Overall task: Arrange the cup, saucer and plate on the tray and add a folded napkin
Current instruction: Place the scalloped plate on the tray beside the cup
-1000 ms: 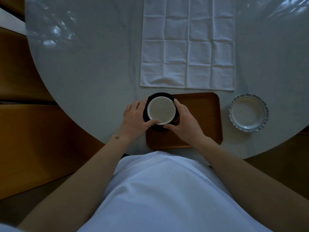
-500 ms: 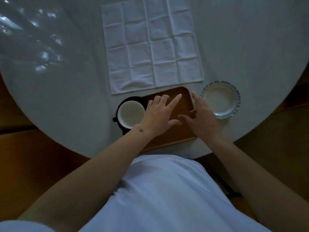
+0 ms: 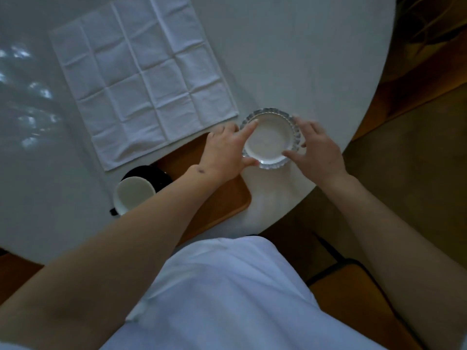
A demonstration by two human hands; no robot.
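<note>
A fluted glass plate [image 3: 269,140] sits on the white table just right of the wooden tray [image 3: 222,200]. My left hand [image 3: 225,154] holds its left rim, forefinger along the far edge and thumb at the near edge. My right hand [image 3: 317,151] holds the right rim, thumb at the near edge and fingers round the far side. A white cup [image 3: 132,195] stands on a black saucer [image 3: 151,174] at the tray's left end, partly behind my left forearm. An unfolded white napkin [image 3: 141,79] lies flat beyond the tray.
The round white table [image 3: 303,59] ends close to the right of the plate and curves toward me. A wooden floor lies beyond its edge. A chair seat with a dark frame [image 3: 353,286] is at lower right. My white shirt fills the bottom.
Both hands left the cup and saucer, crossed the tray to the right and took hold of the glass plate's rim. The camera swung right.
</note>
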